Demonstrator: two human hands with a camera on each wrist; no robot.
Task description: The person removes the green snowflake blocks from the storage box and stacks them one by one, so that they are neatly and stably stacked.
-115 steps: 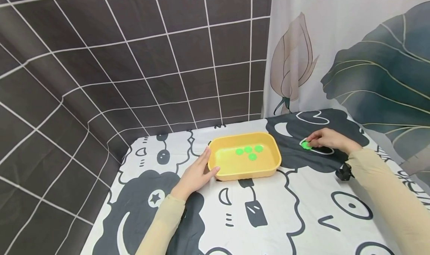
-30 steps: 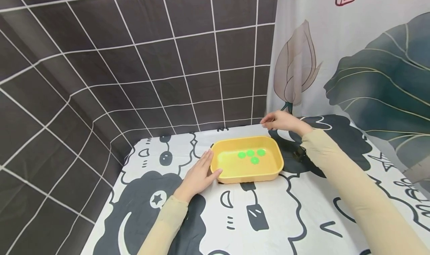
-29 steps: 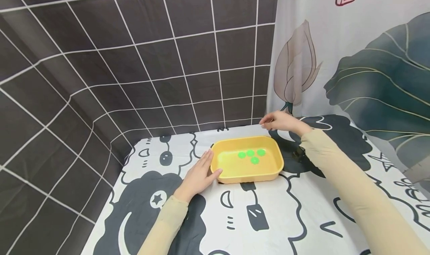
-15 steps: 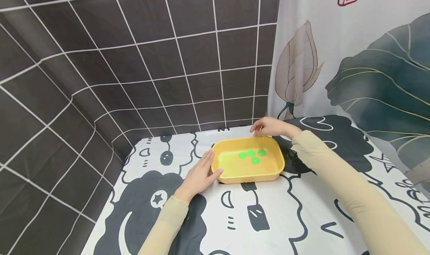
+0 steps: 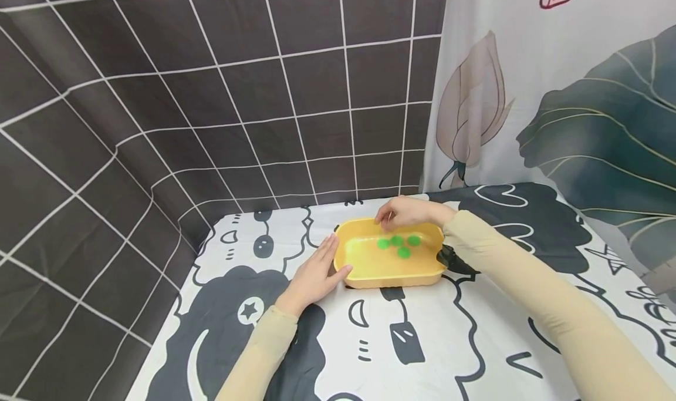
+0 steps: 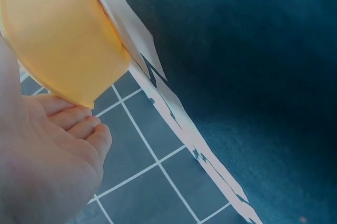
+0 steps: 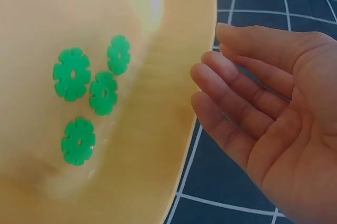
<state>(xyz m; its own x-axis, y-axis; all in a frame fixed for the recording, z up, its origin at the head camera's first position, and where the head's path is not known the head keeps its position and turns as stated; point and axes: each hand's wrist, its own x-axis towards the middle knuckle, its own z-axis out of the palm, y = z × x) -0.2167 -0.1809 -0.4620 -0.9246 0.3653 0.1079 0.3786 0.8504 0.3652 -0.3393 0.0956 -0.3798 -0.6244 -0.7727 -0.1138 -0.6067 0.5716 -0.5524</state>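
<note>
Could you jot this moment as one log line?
left hand: touching yellow tray | right hand: at tray's far rim, nothing visibly held | four green discs: inside tray

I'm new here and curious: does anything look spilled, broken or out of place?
Nothing stands out: the yellow tray sits upright, four green notched discs lie inside, looking whole, and the left hand touches the tray's rim.
</note>
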